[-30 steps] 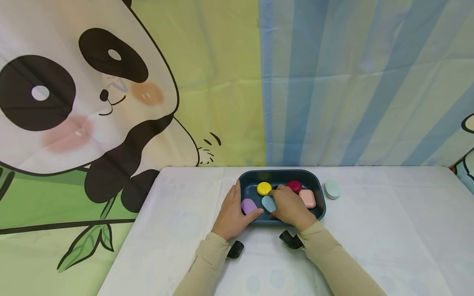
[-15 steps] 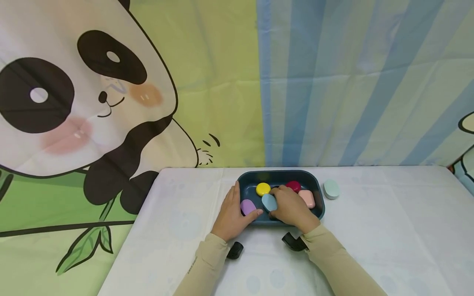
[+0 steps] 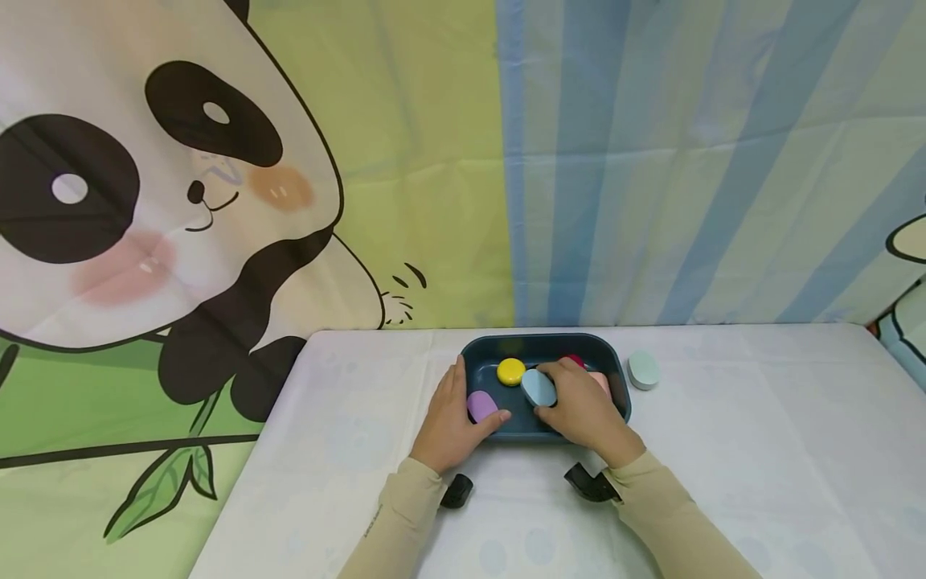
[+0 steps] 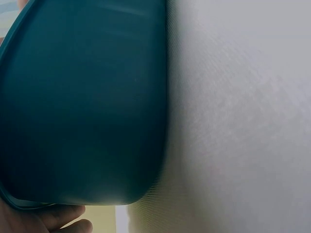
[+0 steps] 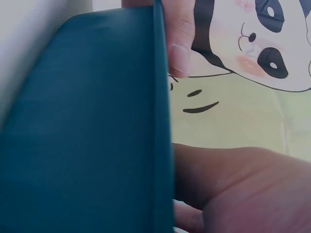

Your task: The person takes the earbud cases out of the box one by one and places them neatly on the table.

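Observation:
A dark teal tray (image 3: 510, 438) stands on the table, with several small smooth pieces in it. My left hand (image 3: 450, 426) grips the tray's left end, its thumb over the front rim and its fingers along the outer side. Inside the tray my right hand (image 3: 584, 408) pinches a light blue oval block (image 3: 538, 388), which is tilted. Near it lie a yellow round block (image 3: 510, 371) and a purple rounded block (image 3: 481, 405). Behind the right hand a dark red block (image 3: 575, 360) and a pink block (image 3: 600, 381) are mostly hidden. The right wrist view shows the tray wall in front of my hand.
A pale mint oval block (image 3: 643, 370) sits on the white-covered table (image 3: 738, 450), just right of the tray. Black wrist mounts (image 3: 457, 491) hang below both sleeves. Behind the table hangs a printed panda curtain (image 3: 434, 161).
My right hand has shifted slightly right with the light blue oval block, which now shows more of its face. The right hand covers more of the red and pink blocks. The left hand stays put.

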Tool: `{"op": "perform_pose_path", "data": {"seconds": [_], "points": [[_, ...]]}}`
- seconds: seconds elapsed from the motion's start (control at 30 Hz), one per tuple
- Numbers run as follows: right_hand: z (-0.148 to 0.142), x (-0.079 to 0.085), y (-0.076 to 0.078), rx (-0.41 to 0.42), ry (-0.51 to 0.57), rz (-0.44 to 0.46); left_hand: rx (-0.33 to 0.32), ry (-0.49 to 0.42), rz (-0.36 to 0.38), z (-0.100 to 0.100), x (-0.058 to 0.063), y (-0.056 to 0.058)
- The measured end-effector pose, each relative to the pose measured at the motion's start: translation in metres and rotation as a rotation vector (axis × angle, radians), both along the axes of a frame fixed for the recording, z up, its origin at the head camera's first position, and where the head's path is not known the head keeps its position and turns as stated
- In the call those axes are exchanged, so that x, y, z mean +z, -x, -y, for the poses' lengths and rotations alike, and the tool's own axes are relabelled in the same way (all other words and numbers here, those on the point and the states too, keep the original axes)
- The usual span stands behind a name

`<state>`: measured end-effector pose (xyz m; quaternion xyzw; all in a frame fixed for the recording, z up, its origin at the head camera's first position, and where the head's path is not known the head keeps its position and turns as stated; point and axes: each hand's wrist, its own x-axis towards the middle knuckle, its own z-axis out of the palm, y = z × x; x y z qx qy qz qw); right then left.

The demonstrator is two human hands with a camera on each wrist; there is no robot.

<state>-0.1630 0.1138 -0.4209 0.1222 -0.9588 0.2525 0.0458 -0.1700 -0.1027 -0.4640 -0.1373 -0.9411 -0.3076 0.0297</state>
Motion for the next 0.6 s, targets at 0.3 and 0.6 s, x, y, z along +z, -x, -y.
{"op": "perform_pose_path", "data": {"seconds": [0.3, 0.6], "points": [[-0.014, 0.009, -0.007, -0.032, 0.049, -0.002, -0.001, 0.003, 0.013, 0.000, -0.003, 0.000], [-0.032, 0.015, -0.008, -0.037, 0.116, -0.011, 0.004, -0.003, 0.026, 0.000, -0.003, 0.001]]}}
